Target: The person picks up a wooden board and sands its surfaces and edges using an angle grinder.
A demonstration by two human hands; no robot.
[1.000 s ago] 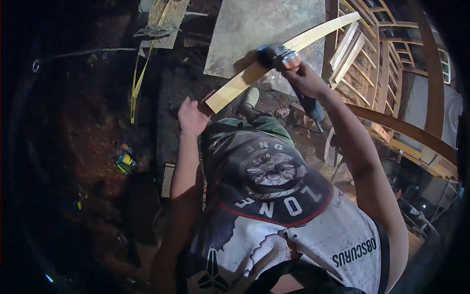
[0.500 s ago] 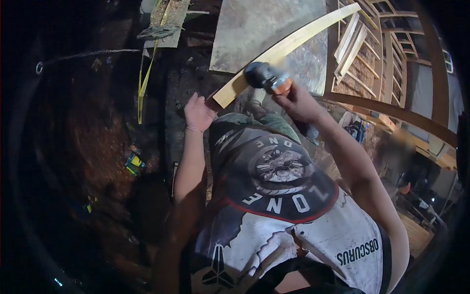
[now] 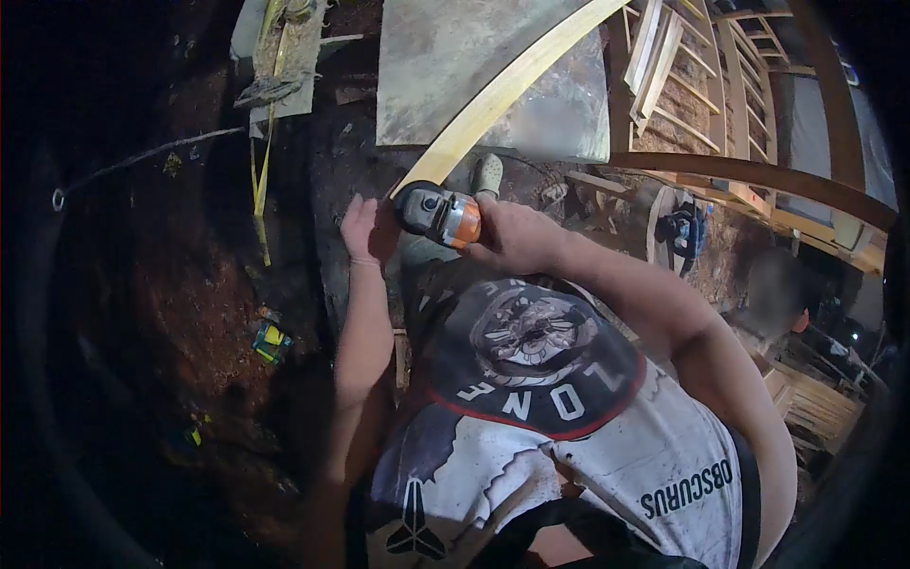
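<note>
A long pale wooden board (image 3: 483,109) runs from the top right down toward my body, looking bowed in this wide view. My left hand (image 3: 370,230) is at its near end, against the side edge; the thumb side is partly hidden. My right hand (image 3: 517,235) grips an angle grinder (image 3: 438,214) with an orange and black body. The grinder's round black head is over the board's near end and covers it. Whether the disc touches the wood, I cannot tell.
A grey sheet (image 3: 417,57) lies beneath the board's far part. Wooden frames with slats (image 3: 701,95) stand at the upper right. A yellow strap (image 3: 261,190) hangs at the left, and a yellow-green object (image 3: 271,342) lies on the brown ground. A shoe (image 3: 488,174) shows near the board.
My right hand has moved the grinder left and down along the board to its near end, close to my left hand. The view has shifted slightly.
</note>
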